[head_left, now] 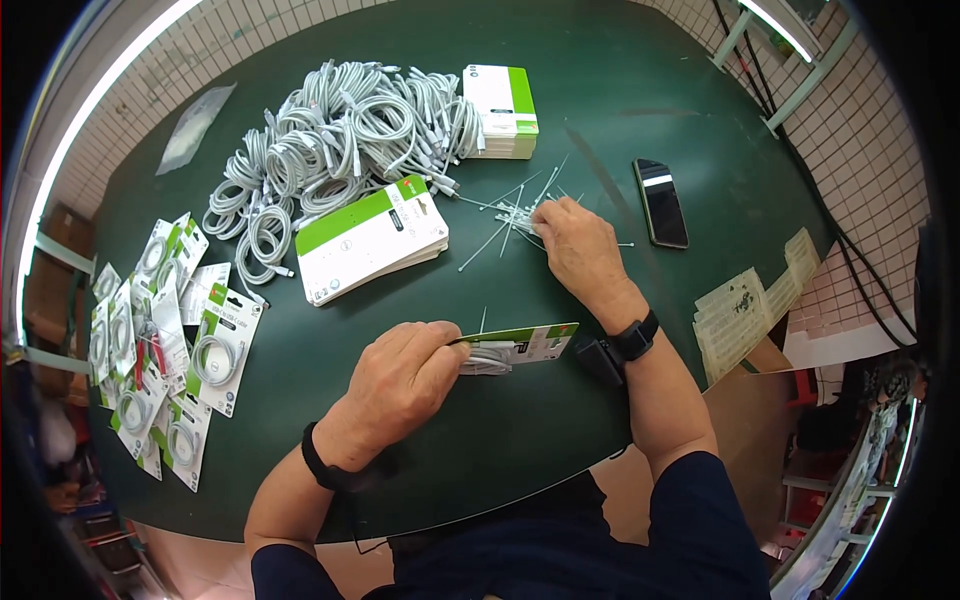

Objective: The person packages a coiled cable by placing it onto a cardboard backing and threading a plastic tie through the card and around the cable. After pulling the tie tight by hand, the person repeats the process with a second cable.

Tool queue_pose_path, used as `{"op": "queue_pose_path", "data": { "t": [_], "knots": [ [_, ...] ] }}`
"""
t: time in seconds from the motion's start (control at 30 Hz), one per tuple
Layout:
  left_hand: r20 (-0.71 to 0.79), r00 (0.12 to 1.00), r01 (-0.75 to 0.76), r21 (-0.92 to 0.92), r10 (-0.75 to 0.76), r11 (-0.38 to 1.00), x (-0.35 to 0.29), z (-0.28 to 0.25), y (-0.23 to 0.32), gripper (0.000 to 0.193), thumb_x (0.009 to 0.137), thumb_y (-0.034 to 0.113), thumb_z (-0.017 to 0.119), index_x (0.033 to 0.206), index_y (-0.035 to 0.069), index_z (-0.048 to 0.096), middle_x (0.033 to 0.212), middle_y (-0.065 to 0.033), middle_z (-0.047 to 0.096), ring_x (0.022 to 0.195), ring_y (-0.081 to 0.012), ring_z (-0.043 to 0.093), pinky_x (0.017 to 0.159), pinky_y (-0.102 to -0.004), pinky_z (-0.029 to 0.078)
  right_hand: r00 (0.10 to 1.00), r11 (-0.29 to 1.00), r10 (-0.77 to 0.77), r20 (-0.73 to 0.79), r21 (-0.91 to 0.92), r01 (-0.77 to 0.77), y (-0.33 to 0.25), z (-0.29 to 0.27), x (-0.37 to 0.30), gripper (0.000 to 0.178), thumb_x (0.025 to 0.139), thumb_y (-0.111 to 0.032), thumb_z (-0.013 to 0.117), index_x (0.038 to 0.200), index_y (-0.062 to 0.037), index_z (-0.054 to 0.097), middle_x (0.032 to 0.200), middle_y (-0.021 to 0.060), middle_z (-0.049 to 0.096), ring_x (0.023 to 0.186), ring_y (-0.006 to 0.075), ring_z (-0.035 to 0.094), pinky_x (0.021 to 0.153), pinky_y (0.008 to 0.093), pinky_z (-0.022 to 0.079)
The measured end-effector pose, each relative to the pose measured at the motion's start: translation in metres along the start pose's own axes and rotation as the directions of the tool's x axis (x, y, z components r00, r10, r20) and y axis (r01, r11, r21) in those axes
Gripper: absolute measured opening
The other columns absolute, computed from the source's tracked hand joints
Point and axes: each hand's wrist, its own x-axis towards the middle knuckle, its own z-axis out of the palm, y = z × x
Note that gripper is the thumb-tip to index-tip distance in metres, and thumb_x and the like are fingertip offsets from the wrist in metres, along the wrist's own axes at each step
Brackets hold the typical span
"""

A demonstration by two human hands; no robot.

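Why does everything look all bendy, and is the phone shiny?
In the head view, the fisheye lens curves straight lines near the rim, like those on the tiled wall; in the head view, a bright white glare crosses the upper part of the phone; also in the head view, the corners are black.

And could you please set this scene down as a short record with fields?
left hand: grips a green-and-white card with a coiled cable against it
right hand: at the pile of white ties; whether one is pinched, I cannot tell
beyond the hands: heap of coiled cables, near card stack, far card stack
left side: carded cables, overlapping
right side: dark phone, lying flat
surface: dark green table
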Motion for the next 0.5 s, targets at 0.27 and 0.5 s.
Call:
{"op": "queue_pose_path", "data": {
  "t": [0.27,0.5],
  "knots": [
    [-0.01,1.0,-0.004,-0.008,0.004,1.0,0.0013,-0.0002,-0.0004,0.03,0.073,-0.004,0.082,0.098,0.002,0.068,0.1,-0.0119,0.071,0.082,-0.029,0.071,0.07,-0.0373,0.059,0.989,0.971,-0.109,-0.095,0.204,0.127,0.0054,0.0018,0.0009,0.005,0.092,-0.006,0.073,0.096,-0.0039,0.075,0.095,0.0132,0.072,0.085,0.0349,0.072,0.073,0.0431,0.057],
    [-0.015,1.0,-0.004,-0.011,0.004,1.0,0.0013,-0.0039,0.0012,0.027,0.074,-0.003,0.081,0.096,0.002,0.068,0.1,-0.0117,0.071,0.081,-0.0286,0.071,0.069,-0.0374,0.058,0.96,0.957,-0.06,-0.273,0.257,0.133,-0.0006,0.0001,0.0073,0.002,0.089,-0.004,0.076,0.091,-0.003,0.075,0.095,0.0126,0.073,0.072,0.0304,0.068,0.067,0.037,0.054]
  ]
}}
